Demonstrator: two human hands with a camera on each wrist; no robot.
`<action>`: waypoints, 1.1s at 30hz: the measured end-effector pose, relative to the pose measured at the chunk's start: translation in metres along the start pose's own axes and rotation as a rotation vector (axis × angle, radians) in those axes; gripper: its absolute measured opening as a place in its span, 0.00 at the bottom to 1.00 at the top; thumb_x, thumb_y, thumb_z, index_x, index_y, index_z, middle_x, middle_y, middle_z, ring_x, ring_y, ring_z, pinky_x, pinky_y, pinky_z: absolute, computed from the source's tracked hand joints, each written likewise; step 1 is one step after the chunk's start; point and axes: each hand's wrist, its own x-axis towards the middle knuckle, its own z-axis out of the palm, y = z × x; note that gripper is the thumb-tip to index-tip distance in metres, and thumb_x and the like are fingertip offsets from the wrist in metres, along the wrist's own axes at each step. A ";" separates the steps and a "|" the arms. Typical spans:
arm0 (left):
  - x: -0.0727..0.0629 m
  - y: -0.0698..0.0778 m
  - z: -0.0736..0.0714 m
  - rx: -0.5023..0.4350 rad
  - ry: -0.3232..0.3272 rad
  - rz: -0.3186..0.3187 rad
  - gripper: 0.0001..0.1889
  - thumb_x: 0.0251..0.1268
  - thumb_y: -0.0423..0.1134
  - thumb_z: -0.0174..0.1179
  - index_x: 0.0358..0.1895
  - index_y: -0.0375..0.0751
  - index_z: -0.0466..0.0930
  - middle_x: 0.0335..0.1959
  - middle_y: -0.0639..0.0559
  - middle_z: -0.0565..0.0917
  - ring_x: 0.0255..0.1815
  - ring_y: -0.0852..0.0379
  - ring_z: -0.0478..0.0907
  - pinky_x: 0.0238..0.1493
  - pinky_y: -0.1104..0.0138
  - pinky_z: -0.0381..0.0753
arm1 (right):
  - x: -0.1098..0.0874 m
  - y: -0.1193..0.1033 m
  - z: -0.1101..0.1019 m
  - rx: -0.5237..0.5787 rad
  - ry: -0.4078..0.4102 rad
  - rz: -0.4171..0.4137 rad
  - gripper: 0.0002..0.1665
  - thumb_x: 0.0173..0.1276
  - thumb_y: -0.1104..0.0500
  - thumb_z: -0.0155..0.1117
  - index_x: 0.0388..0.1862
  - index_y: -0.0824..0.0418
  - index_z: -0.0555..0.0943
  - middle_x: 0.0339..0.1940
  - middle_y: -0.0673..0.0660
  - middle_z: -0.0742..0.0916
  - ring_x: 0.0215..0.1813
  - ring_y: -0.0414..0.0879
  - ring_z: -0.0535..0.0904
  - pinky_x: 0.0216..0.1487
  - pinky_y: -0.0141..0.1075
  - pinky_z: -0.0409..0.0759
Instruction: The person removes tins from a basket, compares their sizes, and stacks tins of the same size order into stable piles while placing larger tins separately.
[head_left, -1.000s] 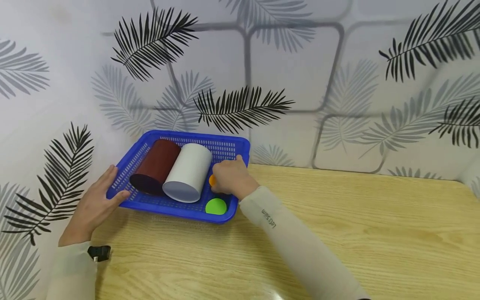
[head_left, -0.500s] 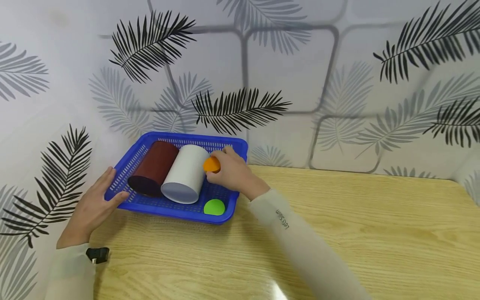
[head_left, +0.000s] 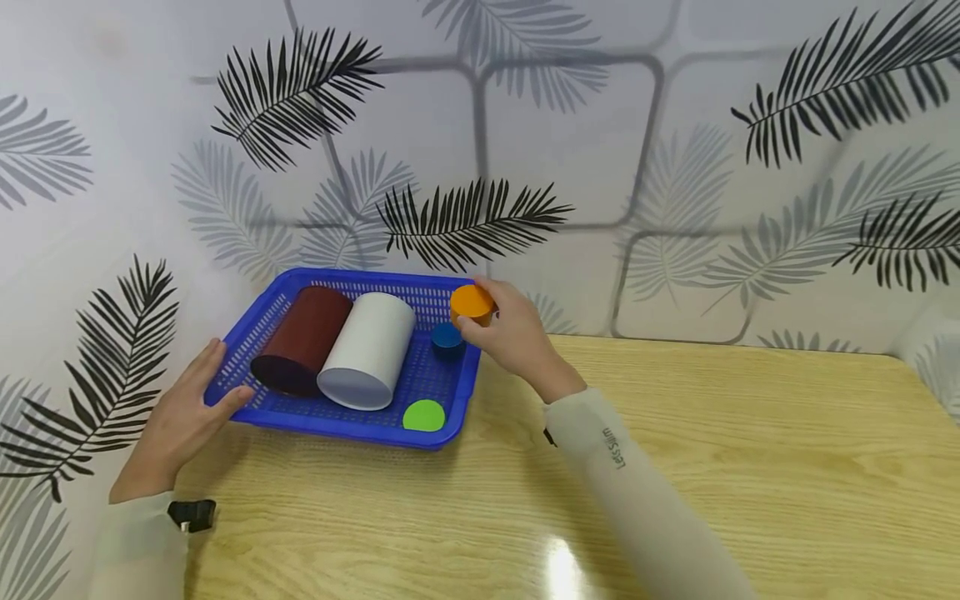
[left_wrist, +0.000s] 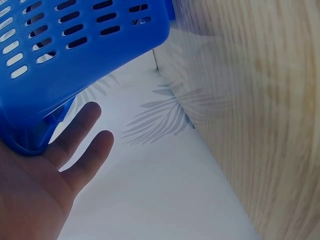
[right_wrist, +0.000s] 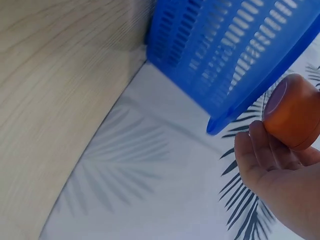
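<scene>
My right hand (head_left: 517,333) pinches a short orange cylinder (head_left: 471,305) between thumb and fingers, above the right rim of a blue perforated basket (head_left: 330,423). In the right wrist view, the orange cylinder (right_wrist: 292,112) is beside the basket's rim, outside it. My left hand (head_left: 176,417) rests at the basket's front left corner, thumb by the front rim and fingers straight along the outside. Inside the basket, a dark red cylinder (head_left: 303,337) and a white cylinder (head_left: 371,342) lie side by side. A short blue cylinder (head_left: 448,340) and a green round-topped piece (head_left: 424,415) are to their right.
The basket stands on a wood-grain table (head_left: 712,442), close to a pale wall (head_left: 562,167) printed with feather-like leaves. The wall also runs along the left. Light glares off the table near its front.
My right hand has lifted the orange cylinder from inside the basket and moved it right, over the rim. The blue cylinder has come into sight. My left hand stays at its corner.
</scene>
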 end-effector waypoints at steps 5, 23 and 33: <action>-0.001 -0.002 0.001 -0.018 0.002 0.000 0.47 0.75 0.59 0.54 0.82 0.38 0.39 0.82 0.35 0.41 0.78 0.26 0.41 0.66 0.27 0.48 | -0.005 0.007 -0.010 0.008 0.020 0.046 0.43 0.70 0.52 0.67 0.79 0.65 0.63 0.68 0.61 0.76 0.58 0.54 0.73 0.63 0.47 0.75; 0.002 -0.001 0.004 -0.016 -0.006 -0.030 0.47 0.74 0.59 0.53 0.82 0.37 0.39 0.82 0.34 0.41 0.77 0.24 0.41 0.64 0.25 0.49 | -0.020 0.042 -0.039 0.011 0.073 0.084 0.41 0.67 0.54 0.72 0.74 0.68 0.69 0.63 0.62 0.80 0.57 0.55 0.75 0.60 0.50 0.76; 0.003 0.001 0.003 -0.015 -0.009 -0.033 0.47 0.74 0.59 0.53 0.82 0.37 0.39 0.82 0.34 0.41 0.77 0.24 0.41 0.64 0.25 0.49 | -0.029 0.063 -0.054 0.001 0.061 0.129 0.40 0.68 0.53 0.71 0.74 0.66 0.68 0.60 0.63 0.81 0.55 0.56 0.76 0.56 0.48 0.76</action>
